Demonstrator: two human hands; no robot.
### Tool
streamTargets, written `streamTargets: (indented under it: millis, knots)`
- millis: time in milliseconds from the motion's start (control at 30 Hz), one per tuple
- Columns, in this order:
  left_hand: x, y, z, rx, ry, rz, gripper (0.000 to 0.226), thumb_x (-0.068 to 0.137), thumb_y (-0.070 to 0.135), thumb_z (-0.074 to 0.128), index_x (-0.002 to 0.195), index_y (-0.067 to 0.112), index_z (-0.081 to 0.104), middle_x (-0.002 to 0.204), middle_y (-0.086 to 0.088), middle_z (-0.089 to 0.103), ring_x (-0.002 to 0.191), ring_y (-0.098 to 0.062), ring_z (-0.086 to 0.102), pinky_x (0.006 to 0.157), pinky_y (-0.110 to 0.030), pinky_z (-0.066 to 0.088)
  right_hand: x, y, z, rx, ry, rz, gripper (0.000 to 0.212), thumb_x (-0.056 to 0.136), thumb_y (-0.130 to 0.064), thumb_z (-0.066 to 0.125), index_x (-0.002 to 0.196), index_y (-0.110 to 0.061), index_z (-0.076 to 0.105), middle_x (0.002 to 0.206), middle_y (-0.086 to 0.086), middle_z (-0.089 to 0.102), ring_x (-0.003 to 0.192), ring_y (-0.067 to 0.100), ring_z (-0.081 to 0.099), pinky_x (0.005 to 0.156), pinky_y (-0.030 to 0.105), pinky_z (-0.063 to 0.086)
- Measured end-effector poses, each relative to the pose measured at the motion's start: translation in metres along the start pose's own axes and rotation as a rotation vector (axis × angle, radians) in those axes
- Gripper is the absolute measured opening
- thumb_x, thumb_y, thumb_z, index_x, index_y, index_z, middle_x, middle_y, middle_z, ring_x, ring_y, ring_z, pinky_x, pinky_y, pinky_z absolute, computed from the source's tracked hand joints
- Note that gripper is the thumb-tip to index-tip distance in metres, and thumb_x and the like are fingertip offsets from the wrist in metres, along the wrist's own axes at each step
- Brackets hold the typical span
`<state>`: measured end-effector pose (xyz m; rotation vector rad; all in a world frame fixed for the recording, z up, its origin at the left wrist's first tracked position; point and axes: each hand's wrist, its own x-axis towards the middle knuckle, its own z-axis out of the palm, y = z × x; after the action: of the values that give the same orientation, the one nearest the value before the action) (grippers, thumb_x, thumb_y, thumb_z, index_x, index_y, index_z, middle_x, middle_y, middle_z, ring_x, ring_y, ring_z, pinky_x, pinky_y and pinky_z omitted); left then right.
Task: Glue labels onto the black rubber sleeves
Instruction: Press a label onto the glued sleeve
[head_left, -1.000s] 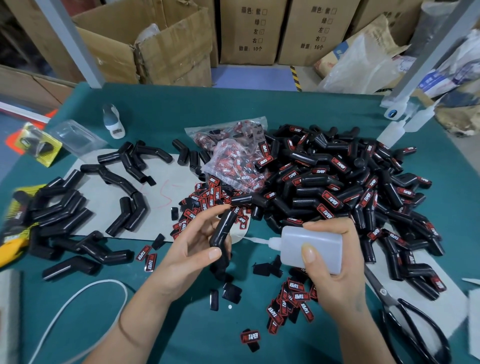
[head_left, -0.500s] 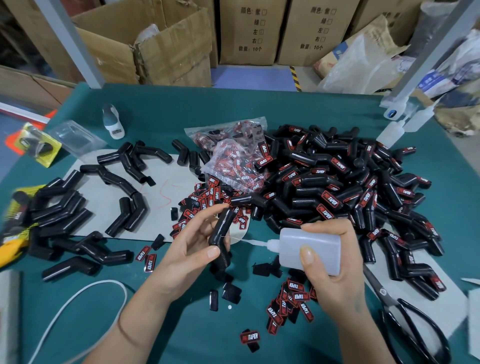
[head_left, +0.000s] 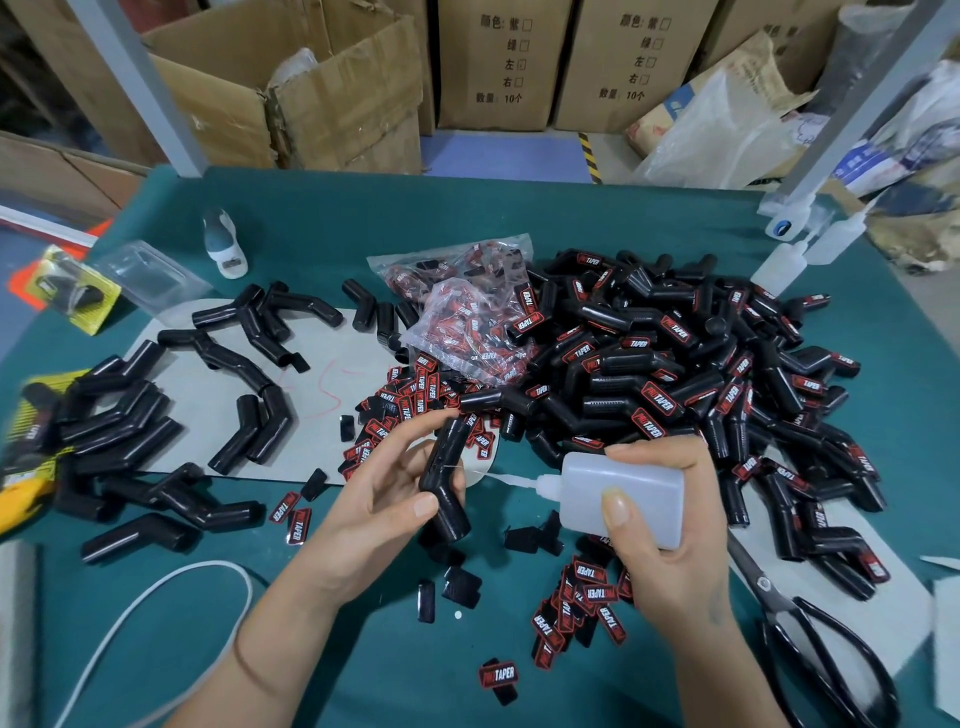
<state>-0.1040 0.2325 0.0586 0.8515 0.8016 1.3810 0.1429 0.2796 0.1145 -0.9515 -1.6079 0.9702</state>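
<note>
1. Left hand (head_left: 384, 499), frame centre: thumb and fingers curled round an upright black sleeve (head_left: 445, 478).
2. Right hand (head_left: 670, 535) grips a glue bottle (head_left: 618, 491), nozzle at the sleeve.
3. Loose labels (head_left: 587, 603) lie on the worktop (head_left: 363, 660) below.

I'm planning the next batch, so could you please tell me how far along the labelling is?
Done: the big pile on the right already carries red labels. In hand: the left hand holds a bare sleeve while the right hand aims the glue bottle at it. Left: the unlabelled sleeves on the left and the loose labels.
</note>
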Motion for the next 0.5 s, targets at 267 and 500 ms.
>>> streamTargets:
  millis: [267, 500]
  knots:
    - [-0.0004, -0.0004, -0.0025, 0.001, -0.005, -0.023, 0.063, 0.087, 0.009, 0.064, 0.148, 0.025, 0.058, 0.108, -0.011, 0.068, 0.102, -0.025, 0.067, 0.089, -0.034, 0.055, 0.0009, 0.0018, 0.0006, -0.001, 0.005, 0.007, 0.027, 0.089, -0.036, 0.062, 0.114, -0.047, 0.057, 0.107, -0.018, 0.064, 0.087, 0.008, 0.066, 0.066, 0.019, 0.053]
    - [-0.0002, -0.0024, -0.0044, -0.013, -0.009, -0.03, 0.063, 0.088, 0.009, 0.062, 0.15, 0.022, 0.055, 0.11, -0.013, 0.067, 0.103, -0.026, 0.066, 0.09, -0.036, 0.055, 0.0008, 0.0025, -0.0003, -0.002, 0.015, -0.003, 0.027, 0.089, -0.036, 0.062, 0.113, -0.047, 0.057, 0.108, -0.018, 0.064, 0.087, 0.006, 0.065, 0.066, 0.016, 0.052]
